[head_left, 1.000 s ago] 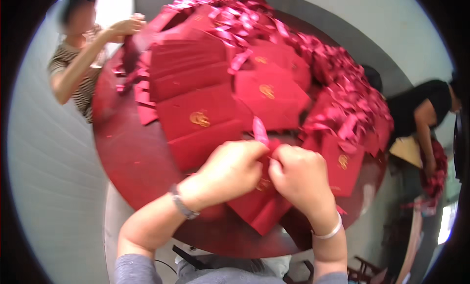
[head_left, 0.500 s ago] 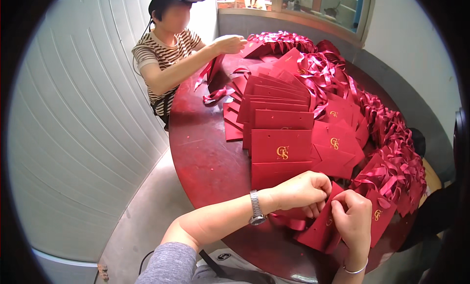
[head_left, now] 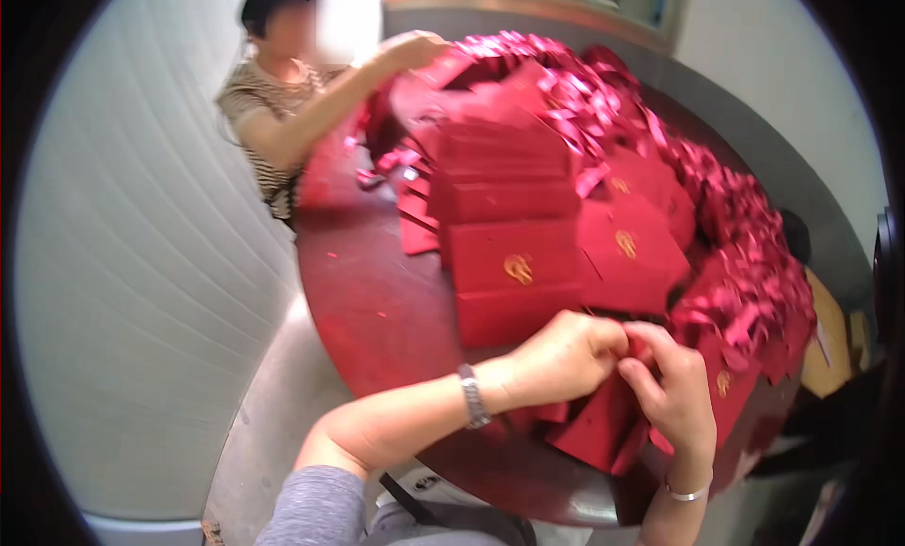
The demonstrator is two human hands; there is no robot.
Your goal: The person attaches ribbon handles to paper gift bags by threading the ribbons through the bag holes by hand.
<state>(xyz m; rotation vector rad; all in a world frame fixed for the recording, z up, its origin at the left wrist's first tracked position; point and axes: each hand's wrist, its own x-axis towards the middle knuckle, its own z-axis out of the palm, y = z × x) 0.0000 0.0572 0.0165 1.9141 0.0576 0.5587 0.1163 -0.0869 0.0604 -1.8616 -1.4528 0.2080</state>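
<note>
Near the table's front edge, a red paper gift bag (head_left: 599, 428) hangs tilted below my two hands. My left hand (head_left: 564, 359), with a metal watch on its wrist, pinches at the bag's top. Close against it, my right hand (head_left: 677, 384) has its thumb and fingers bent around the same spot. A bit of red shows between the fingertips; whether it is ribbon or the bag's edge is blurred. Just beyond my hands lies an overlapping row of flat red bags (head_left: 514, 263) with gold emblems.
Finished-looking bags with shiny ribbons (head_left: 745, 301) are heaped along the right and far side of the round dark-red table (head_left: 368, 310). Across it, a person in a striped shirt (head_left: 273, 103) reaches toward the far bags. A grey wall panel (head_left: 151, 263) stands left.
The view has shifted, so the table and bags sit further left and higher. My right hand has moved from the bag's side up to its top, against my left fingertips.
</note>
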